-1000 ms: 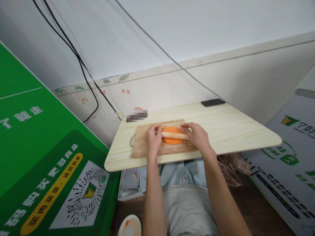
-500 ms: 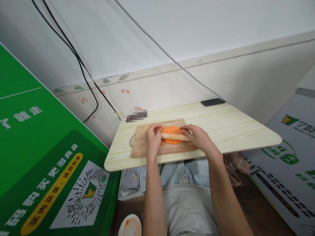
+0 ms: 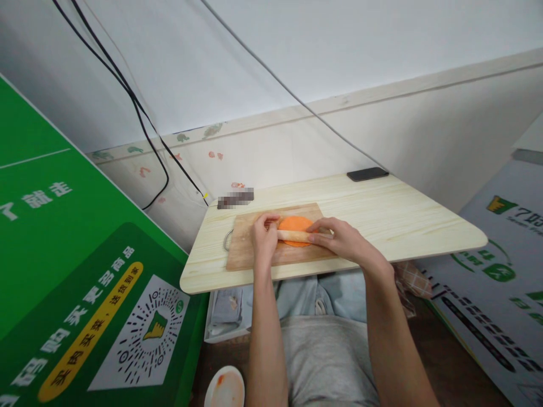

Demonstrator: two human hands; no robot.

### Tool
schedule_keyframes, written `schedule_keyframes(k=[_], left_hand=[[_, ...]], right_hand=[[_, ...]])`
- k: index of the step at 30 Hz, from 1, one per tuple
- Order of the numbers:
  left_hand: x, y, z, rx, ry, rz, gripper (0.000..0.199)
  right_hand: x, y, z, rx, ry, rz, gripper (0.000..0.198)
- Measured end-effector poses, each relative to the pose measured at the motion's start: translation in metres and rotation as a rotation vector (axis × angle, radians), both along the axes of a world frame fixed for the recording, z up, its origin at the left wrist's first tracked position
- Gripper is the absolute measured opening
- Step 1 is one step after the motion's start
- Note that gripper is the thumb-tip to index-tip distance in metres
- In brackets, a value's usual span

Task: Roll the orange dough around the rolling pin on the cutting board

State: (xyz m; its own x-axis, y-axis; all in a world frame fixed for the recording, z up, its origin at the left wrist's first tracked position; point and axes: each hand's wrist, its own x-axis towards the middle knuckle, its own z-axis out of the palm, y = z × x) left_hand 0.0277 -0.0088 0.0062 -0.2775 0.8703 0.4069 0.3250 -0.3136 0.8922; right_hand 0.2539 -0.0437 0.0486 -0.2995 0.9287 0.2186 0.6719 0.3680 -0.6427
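On the board [image 3: 242,253], soft-looking dough [image 3: 297,223] is being crossed by a pin [image 3: 292,236], presumably light, stiff, best held at its ends, being gripped by left hand [image 3: 263,234] and right hand [image 3: 344,236], fingers curled.

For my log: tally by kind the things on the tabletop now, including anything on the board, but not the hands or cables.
Rolling pin: 1
Orange flat disc: 1
Wooden board: 1
Dark phone: 1
Dark pixelated item, kind unclear: 1
Total: 5
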Motion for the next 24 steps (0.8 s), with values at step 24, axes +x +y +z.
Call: schedule_keyframes(k=[24], left_hand=[[0.0003,-0.0015,0.0009,-0.042,0.065,0.063,0.029]], right_hand=[[-0.003,-0.0084,0.0055,-0.043,0.072,0.083,0.013]])
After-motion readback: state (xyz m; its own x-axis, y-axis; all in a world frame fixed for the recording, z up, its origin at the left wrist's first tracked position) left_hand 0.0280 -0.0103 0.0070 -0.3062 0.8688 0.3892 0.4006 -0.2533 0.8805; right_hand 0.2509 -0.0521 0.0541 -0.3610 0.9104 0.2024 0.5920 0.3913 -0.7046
